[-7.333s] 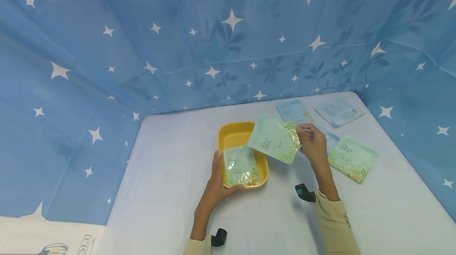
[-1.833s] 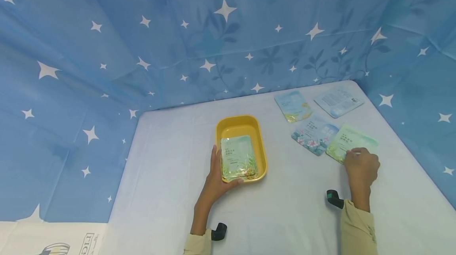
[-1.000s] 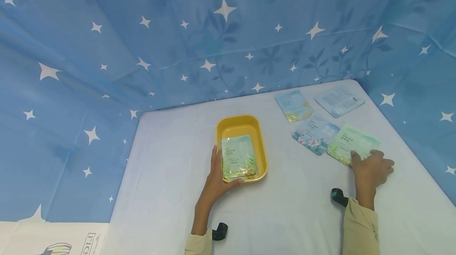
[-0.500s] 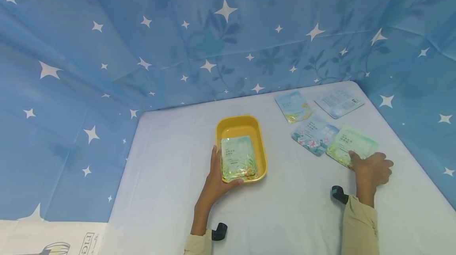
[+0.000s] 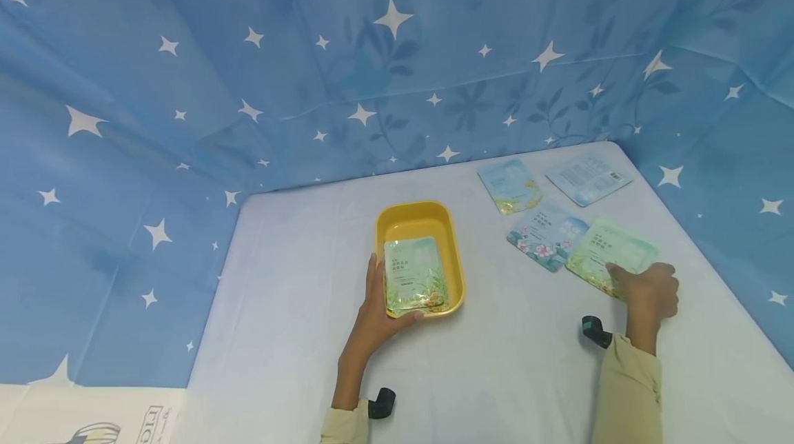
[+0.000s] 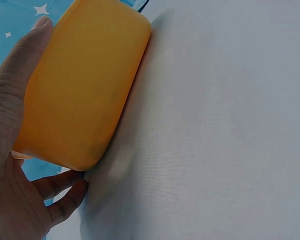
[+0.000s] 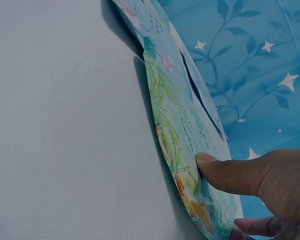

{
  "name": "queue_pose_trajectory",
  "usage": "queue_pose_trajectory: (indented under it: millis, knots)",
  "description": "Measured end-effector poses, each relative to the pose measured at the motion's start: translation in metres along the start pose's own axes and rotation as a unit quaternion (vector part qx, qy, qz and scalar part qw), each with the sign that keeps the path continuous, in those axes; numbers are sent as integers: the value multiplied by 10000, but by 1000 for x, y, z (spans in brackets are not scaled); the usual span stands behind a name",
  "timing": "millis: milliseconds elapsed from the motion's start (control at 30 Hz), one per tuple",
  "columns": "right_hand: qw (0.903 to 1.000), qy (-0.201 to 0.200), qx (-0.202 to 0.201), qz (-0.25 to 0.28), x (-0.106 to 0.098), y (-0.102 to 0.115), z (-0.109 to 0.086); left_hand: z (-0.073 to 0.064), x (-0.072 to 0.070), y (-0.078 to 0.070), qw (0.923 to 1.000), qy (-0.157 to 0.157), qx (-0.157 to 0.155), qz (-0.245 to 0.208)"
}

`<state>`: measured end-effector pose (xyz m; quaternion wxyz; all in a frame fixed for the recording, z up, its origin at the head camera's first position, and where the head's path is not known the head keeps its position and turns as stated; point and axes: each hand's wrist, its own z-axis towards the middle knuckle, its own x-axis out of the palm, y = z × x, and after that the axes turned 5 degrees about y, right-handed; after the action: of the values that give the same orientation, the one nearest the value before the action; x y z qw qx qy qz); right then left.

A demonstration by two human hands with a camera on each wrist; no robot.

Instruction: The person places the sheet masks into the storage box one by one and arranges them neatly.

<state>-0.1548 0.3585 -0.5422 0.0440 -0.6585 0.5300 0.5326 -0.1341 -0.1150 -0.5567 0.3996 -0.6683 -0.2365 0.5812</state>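
Observation:
My left hand (image 5: 377, 316) holds the near left corner of a yellow plastic tray (image 5: 418, 209), its thumb along the near side. The left wrist view shows the tray's outer wall (image 6: 85, 85) between thumb and curled fingers. Inside the tray lies a green leaf-printed face mask sachet (image 5: 412, 271), with another one's edge showing beneath. On the right, my right hand (image 5: 651, 289) pinches the near right edge of a green sachet (image 5: 611, 251) on the table. Its thumb (image 7: 230, 175) presses the printed face; the other fingers are mostly hidden beyond the edge.
A blue flowered sachet (image 5: 546, 234) lies against the green one's left side. Behind are a light blue sachet (image 5: 511, 185) and one showing its printed back (image 5: 589, 178). A starry blue curtain (image 5: 397, 85) borders the white-covered table (image 5: 298, 258).
The green sachet earlier held over the tray now lies in it. My right hand has moved right to another green sachet and set its thumb on it. My left hand stays at the tray.

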Motion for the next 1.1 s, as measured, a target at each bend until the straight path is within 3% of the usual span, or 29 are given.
queue_pose_trajectory:
  millis: [400, 567, 800, 1100]
  knots:
    - [9992, 13, 138, 385, -4, -2, -1, 0, -2, 1, 10000, 5, -25, -3]
    - [9956, 30, 247, 902, -3, -10, 2, 0, -3, 0, 10000, 25, -13, 2]
    - [9801, 117, 456, 1928, -6, -16, 1, -1, -2, 2, 10000, 51, -55, 6]
    - [9555, -290, 433, 2903, -19, -13, -6, -2, -3, 0, 10000, 40, -37, -71]
